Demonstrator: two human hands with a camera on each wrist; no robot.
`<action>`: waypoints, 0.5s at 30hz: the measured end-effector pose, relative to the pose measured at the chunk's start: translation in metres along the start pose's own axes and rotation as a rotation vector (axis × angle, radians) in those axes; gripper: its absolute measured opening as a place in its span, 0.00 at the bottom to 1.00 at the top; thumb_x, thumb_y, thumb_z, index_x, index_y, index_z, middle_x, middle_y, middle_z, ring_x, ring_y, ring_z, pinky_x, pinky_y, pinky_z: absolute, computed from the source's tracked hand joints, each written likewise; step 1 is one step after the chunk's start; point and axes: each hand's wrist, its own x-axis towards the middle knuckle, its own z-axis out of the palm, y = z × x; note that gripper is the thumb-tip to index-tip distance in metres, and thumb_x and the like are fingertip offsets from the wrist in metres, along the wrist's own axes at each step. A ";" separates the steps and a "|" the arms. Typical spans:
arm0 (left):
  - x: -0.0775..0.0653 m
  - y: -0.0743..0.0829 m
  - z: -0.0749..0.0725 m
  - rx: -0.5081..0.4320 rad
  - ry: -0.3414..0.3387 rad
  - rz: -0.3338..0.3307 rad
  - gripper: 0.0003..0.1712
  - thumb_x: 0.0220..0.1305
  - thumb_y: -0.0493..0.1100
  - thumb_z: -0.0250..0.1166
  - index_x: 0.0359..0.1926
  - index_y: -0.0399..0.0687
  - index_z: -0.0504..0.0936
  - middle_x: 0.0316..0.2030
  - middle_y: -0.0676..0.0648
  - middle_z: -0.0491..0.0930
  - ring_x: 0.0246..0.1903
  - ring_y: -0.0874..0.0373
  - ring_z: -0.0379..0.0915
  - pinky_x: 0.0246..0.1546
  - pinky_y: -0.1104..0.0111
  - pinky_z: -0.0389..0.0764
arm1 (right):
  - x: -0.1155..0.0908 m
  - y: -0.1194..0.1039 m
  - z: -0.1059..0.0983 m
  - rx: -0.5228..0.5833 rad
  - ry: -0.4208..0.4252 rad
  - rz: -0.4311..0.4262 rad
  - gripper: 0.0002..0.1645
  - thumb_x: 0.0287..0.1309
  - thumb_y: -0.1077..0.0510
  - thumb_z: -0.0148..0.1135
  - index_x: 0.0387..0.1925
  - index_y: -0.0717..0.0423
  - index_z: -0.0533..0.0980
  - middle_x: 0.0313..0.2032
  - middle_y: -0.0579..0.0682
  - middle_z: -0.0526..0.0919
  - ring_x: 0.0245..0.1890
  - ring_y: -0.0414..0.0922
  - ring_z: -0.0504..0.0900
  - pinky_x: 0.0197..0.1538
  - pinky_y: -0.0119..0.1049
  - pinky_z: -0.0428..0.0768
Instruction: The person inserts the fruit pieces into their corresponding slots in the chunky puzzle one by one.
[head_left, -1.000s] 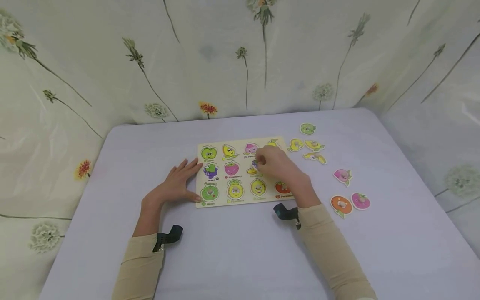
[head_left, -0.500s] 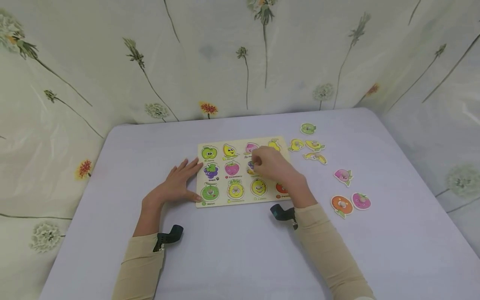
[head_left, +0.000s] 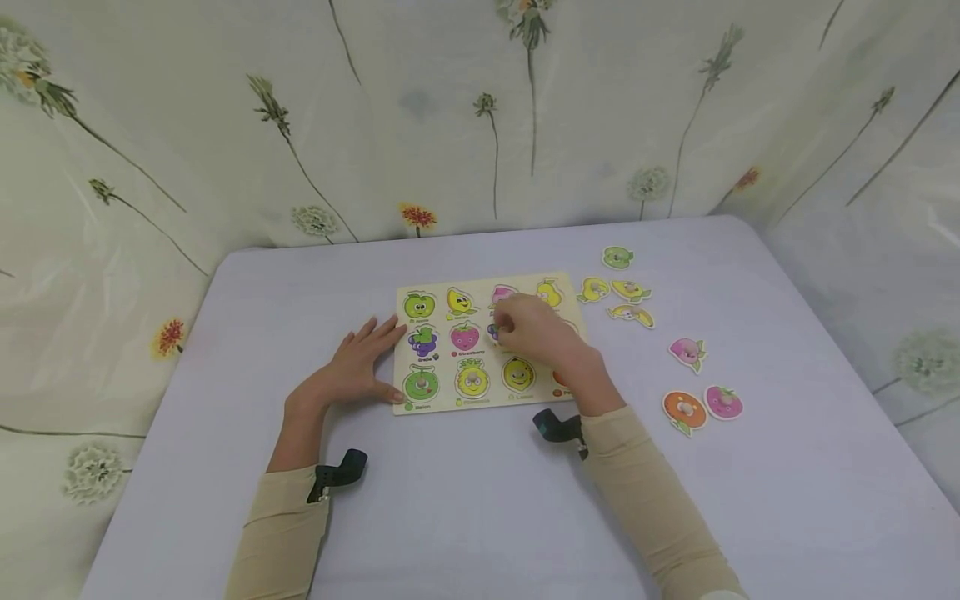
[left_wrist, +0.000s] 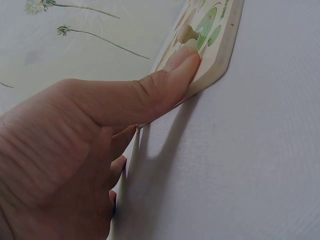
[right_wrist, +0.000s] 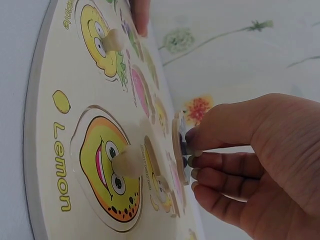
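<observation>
A wooden fruit puzzle board (head_left: 447, 373) lies on the table. My left hand (head_left: 352, 371) rests at its left edge, fingers spread, the thumb (left_wrist: 175, 75) on the near corner beside the melon piece's knob. With thumb and fingertips my right hand (head_left: 531, 329) pinches a purple grape piece (head_left: 492, 332), tilted on edge over the board's middle row in the right wrist view; its knob is mostly hidden by the fingers. Knobbed pieces of melon (head_left: 421, 384), pineapple (head_left: 472, 380) and lemon (right_wrist: 105, 167) sit in the front row. The printed grape slot (head_left: 423, 342) is at the left of the middle row.
Loose pieces lie right of the board: a green apple (head_left: 618, 257), a pear (head_left: 594, 290), a second yellow fruit (head_left: 632, 290), a banana (head_left: 632, 315), a peach (head_left: 687, 352), an orange fruit (head_left: 684, 410) and a strawberry (head_left: 723, 402). A floral cloth (head_left: 420, 158) hangs behind the table.
My right hand has moved a little to the left over the board with the grape piece, uncovering the pear slot at the back right. My left hand has stayed where it was.
</observation>
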 end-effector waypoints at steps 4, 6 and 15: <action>0.000 0.000 0.000 0.001 0.000 0.000 0.67 0.43 0.61 0.78 0.79 0.55 0.51 0.80 0.49 0.42 0.80 0.43 0.27 0.77 0.42 0.33 | 0.002 -0.001 0.003 -0.015 -0.001 -0.005 0.02 0.61 0.60 0.62 0.37 0.52 0.78 0.34 0.49 0.79 0.38 0.47 0.74 0.40 0.36 0.74; 0.000 0.001 -0.001 0.002 0.002 0.002 0.67 0.43 0.61 0.78 0.79 0.55 0.51 0.80 0.49 0.42 0.80 0.42 0.28 0.77 0.41 0.33 | 0.003 -0.003 0.004 -0.024 -0.002 -0.010 0.02 0.61 0.60 0.62 0.37 0.52 0.78 0.34 0.49 0.79 0.38 0.46 0.74 0.40 0.36 0.74; 0.000 0.001 -0.001 -0.002 0.003 0.003 0.67 0.43 0.60 0.79 0.79 0.54 0.51 0.80 0.49 0.42 0.80 0.42 0.28 0.77 0.41 0.33 | 0.007 -0.007 0.008 -0.027 -0.007 -0.009 0.04 0.61 0.59 0.62 0.39 0.51 0.78 0.36 0.47 0.80 0.39 0.46 0.75 0.41 0.35 0.76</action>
